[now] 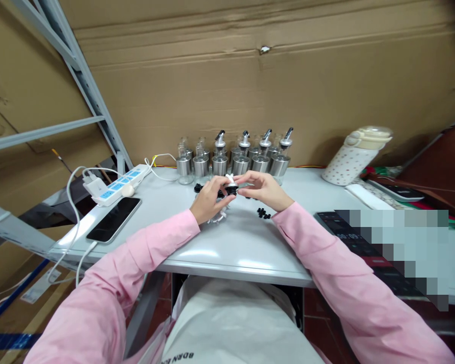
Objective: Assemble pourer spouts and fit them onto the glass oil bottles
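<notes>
1. A white power strip [117, 188] with blue socket faces lies at the left of the worktop [197, 253], and a dark-screened phone [114, 220] lies just in front of it.
2. The left hand [209, 201] has its fingers closed around the left side of a pourer top [231, 187], the thumb at its black lower part. Small white pieces [217, 218] lie on the worktop by this hand, partly hidden; black pieces [197, 187] lie behind it.
3. The pourer top, silver and black with a white tip, is held between both hands, above the worktop and in front of the steel-sleeved glass bottles [220, 166]. Four front-row bottles carry similar tops; the two leftmost have open necks.
4. The right hand [266, 191] grips the pourer top from the right, thumb and forefinger slightly apart with the part between their tips.
5. Small black parts [264, 213] lie in a cluster beside the right wrist.
6. A spotted flask [349, 157] stands farther right.
</notes>
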The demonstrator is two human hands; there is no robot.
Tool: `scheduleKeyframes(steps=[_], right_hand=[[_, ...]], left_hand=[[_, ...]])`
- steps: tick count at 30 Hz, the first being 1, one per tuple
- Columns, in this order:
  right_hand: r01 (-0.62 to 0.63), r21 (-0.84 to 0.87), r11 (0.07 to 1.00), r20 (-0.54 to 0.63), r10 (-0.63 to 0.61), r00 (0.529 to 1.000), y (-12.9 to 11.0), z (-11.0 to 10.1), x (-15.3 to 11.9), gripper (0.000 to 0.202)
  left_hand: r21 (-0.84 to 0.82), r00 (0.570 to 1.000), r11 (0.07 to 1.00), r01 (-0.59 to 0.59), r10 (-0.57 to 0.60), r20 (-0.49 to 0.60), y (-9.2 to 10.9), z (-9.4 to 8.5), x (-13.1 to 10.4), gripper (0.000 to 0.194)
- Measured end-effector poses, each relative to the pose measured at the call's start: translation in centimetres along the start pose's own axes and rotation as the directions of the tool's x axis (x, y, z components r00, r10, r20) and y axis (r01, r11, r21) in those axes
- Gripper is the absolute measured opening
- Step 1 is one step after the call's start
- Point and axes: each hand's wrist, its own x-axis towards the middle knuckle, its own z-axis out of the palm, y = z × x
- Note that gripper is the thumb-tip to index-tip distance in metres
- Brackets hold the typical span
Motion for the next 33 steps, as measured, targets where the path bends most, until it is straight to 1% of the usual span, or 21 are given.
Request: scheduleKeyframes(steps=[3, 5, 7, 8, 9, 10, 12, 13, 14, 16, 19, 23, 28, 30, 31, 33], right_hand=[[0.0, -0.055, 0.998, -0.01, -0.001, 1.0, -0.2, -0.6, 0.1, 0.017], [0.012, -0.099, 0.995, -0.053, -0.017, 0.998, -0.1, -1.0, 0.3, 0.016], [-0.001, -0.213, 0.977, -0.104, -0.022, 0.994, 0.3, -1.3, 0.4, 0.014], [-0.011, -0.313, 0.95, -0.121, -0.029, 0.992, 0.5, -1.5, 0.5, 0.014], [-0.02, -0.436, 0.9, -0.13, -0.041, 0.991, 0.9, -1.7, 0.6, 0.013], [-0.028, -0.566, 0.824, -0.129, -0.055, 0.99, 1.2, -2.0, 0.6, 0.013], [-0.036, -0.781, 0.623, -0.092, -0.057, 0.994, 2.0, -2.4, 0.7, 0.015], [-0.038, -0.846, 0.532, -0.067, -0.036, 0.997, 2.3, -2.5, 0.7, 0.015], [-0.04, -0.887, 0.459, -0.048, -0.005, 0.999, 2.6, -2.6, 0.6, 0.016], [-0.047, -0.933, 0.356, -0.028, 0.058, 0.998, 3.0, -2.5, 0.5, 0.016], [-0.056, -0.962, 0.267, -0.026, 0.117, 0.993, 3.1, -2.1, 0.3, 0.016], [-0.052, -0.975, 0.218, -0.021, 0.145, 0.989, 3.3, -1.7, 0.2, 0.017], [-0.05, -0.978, 0.2, -0.018, 0.159, 0.987, 3.6, -1.7, 0.3, 0.016], [-0.044, -0.97, 0.241, -0.011, 0.136, 0.991, 3.5, -1.6, 0.3, 0.016], [-0.036, -0.959, 0.281, -0.005, 0.111, 0.994, 3.4, -1.5, 0.3, 0.015], [-0.013, -0.918, 0.395, 0.005, 0.044, 0.999, 3.1, -1.4, 0.4, 0.012]], left_hand=[[0.074, 0.999, 0.997, -0.025, 0.022, 0.04, 0.2, 0.0, 0.0, 0.028], [0.137, 0.995, 0.988, -0.07, 0.06, 0.078, 0.4, -0.1, 0.0, 0.028], [0.202, 0.985, 0.97, -0.136, 0.111, 0.129, 0.4, -0.3, 0.1, 0.029], [0.233, 0.979, 0.958, -0.169, 0.135, 0.152, 0.4, -0.4, 0.2, 0.029], [0.263, 0.973, 0.944, -0.199, 0.158, 0.168, 0.4, -0.4, 0.2, 0.028], [0.287, 0.967, 0.93, -0.228, 0.182, 0.178, 0.4, -0.4, 0.3, 0.028], [0.321, 0.956, 0.906, -0.277, 0.227, 0.184, 0.4, -0.4, 0.3, 0.026], [0.332, 0.952, 0.896, -0.296, 0.246, 0.184, 0.4, -0.4, 0.3, 0.026], [0.342, 0.948, 0.887, -0.309, 0.26, 0.184, 0.4, -0.4, 0.3, 0.027], [0.361, 0.944, 0.875, -0.323, 0.272, 0.186, 0.4, -0.4, 0.3, 0.028], [0.378, 0.943, 0.865, -0.329, 0.275, 0.189, 0.4, -0.4, 0.3, 0.026], [0.383, 0.938, 0.858, -0.343, 0.289, 0.193, 0.5, -0.4, 0.3, 0.023], [0.359, 0.943, 0.88, -0.313, 0.242, 0.229, 0.5, -0.4, 0.4, 0.024], [0.363, 0.944, 0.878, -0.311, 0.241, 0.226, 0.5, -0.4, 0.4, 0.025], [0.369, 0.945, 0.875, -0.312, 0.246, 0.217, 0.5, -0.4, 0.4, 0.025], [0.38, 0.944, 0.867, -0.322, 0.267, 0.191, 0.4, -0.4, 0.4, 0.026]])
